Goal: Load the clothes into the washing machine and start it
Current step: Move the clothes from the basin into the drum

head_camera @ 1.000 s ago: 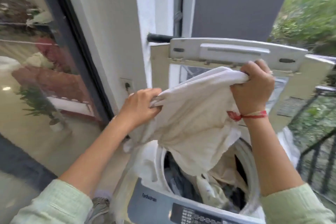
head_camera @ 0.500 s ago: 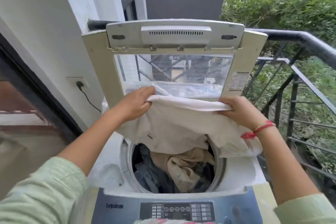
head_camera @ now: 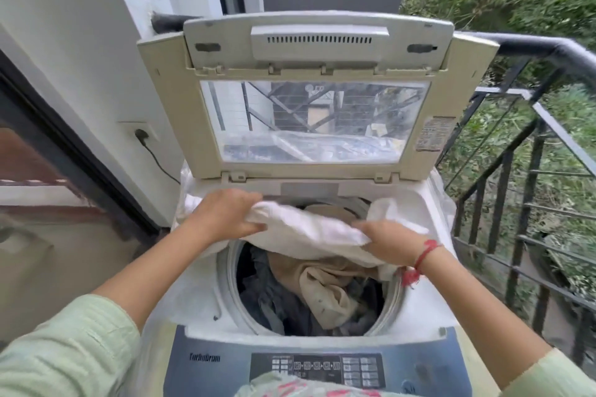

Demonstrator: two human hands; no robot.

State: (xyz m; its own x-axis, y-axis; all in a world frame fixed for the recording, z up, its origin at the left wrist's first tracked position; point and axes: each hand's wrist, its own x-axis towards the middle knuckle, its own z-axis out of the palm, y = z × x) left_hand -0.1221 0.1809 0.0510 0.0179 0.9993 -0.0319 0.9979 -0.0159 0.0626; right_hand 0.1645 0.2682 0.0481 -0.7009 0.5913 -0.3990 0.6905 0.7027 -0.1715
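- White cloth (head_camera: 309, 232) lies draped across the far side of the washing machine's drum (head_camera: 231, 284), half over the opening, above a beige garment (head_camera: 322, 290) and dark clothes (head_camera: 277, 306) already inside.
- Its left end is gripped by the left hand (head_camera: 225, 216), fingers curled into the fabric; the right hand (head_camera: 387, 242) clutches the right end, fingers closed on a fold.
- Push it down centrally and tuck trailing edges off the rim, so nothing catches under the raised lid (head_camera: 316, 42).
- Control panel (head_camera: 317, 367) sits nearest, not yet used.
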